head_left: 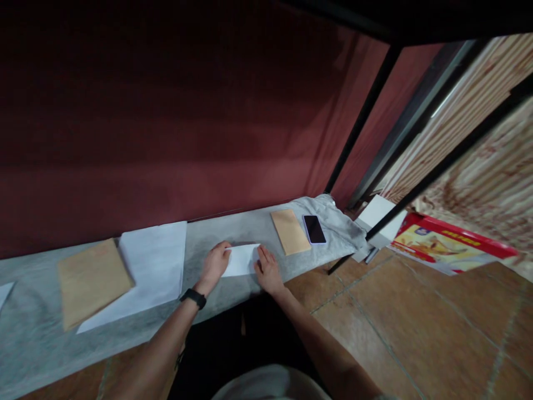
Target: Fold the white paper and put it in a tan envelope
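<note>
A small white sheet of paper (241,260), folded or cut to a narrow rectangle, lies on the grey cloth between my two hands. My left hand (214,265), with a black watch on its wrist, grips the left edge, fingers curled at the top corner. At the opposite edge, my right hand (268,270) holds the paper, its fingers close together at the corner. Just right of that hand lies a brown paper envelope (290,231), and beside it a phone (315,229) with a dark screen and a pale purple case.
The grey cloth (225,225) covers a narrow bench along a dark red wall (166,183). Large white sheets (160,261) lie left, partly under brown paper (95,282). Black metal posts (362,119) rise at right, near a white box (381,219) and a red-yellow carton (449,244).
</note>
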Tool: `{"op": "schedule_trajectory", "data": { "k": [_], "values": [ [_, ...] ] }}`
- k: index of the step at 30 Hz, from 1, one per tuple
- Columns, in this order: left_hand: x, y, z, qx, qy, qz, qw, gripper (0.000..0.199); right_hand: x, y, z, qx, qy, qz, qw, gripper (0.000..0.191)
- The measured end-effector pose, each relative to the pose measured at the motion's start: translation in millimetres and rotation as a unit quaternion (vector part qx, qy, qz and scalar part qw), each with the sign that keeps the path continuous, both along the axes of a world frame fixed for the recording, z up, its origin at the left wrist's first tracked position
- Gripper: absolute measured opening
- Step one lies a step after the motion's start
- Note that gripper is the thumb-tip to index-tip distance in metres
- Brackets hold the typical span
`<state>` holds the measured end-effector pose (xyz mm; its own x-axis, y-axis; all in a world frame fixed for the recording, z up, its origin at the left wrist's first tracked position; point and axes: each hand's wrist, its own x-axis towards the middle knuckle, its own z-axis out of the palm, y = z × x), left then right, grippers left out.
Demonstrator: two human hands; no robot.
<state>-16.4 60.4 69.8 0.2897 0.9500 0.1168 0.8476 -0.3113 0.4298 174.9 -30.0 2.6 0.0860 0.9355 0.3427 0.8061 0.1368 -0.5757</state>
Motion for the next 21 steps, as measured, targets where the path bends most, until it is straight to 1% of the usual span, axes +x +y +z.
{"op": "schedule_trajectory", "data": {
  "k": [2,3,5,6,8,10,12,14,17,19,21],
  "values": [
    [-3,-11,9.4,0.058,-0.054,0.016,0.997,0.025,9,4,9.8,0.025,0.071,-0.033,0.997,0.053],
    [-5,-17,11.6,0.091,-0.080,0.005,0.993,0.026,13,6,15.4,0.040,0.101,-0.052,0.993,0.053],
    [-10,-30,8.1,0.133,-0.105,-0.053,0.984,0.027,20,10,25.8,0.063,0.131,-0.068,0.987,0.051],
    [-13,-35,2.1,0.138,-0.105,-0.086,0.981,0.027,22,11,29.7,0.065,0.128,-0.057,0.988,0.050],
    [-19,-46,-16.1,0.125,-0.091,-0.133,0.979,0.027,21,11,33.5,0.045,0.091,-0.007,0.995,0.046],
    [-26,-54,-36.5,0.107,-0.072,-0.162,0.978,0.028,15,8,31.3,0.008,0.024,0.055,0.998,0.043],
    [-32,-61,-51.4,0.091,-0.056,-0.179,0.978,0.031,5,2,24.7,-0.024,-0.045,0.098,0.994,0.042],
    [-35,-66,-56.8,0.072,-0.039,-0.174,0.981,0.035,-4,-3,16.7,-0.042,-0.102,0.112,0.988,0.043],
    [-30,-74,-52.8,0.049,-0.010,-0.130,0.990,0.042,-13,-8,7.5,-0.053,-0.153,0.101,0.982,0.046],
    [-19,-78,-50.0,0.046,0.018,-0.105,0.993,0.046,-15,-8,4.7,-0.052,-0.160,0.090,0.982,0.045],
    [-7,-82,-51.2,0.057,0.055,-0.091,0.993,0.051,-16,-4,4.2,-0.051,-0.149,0.078,0.984,0.044]
  ]
}}
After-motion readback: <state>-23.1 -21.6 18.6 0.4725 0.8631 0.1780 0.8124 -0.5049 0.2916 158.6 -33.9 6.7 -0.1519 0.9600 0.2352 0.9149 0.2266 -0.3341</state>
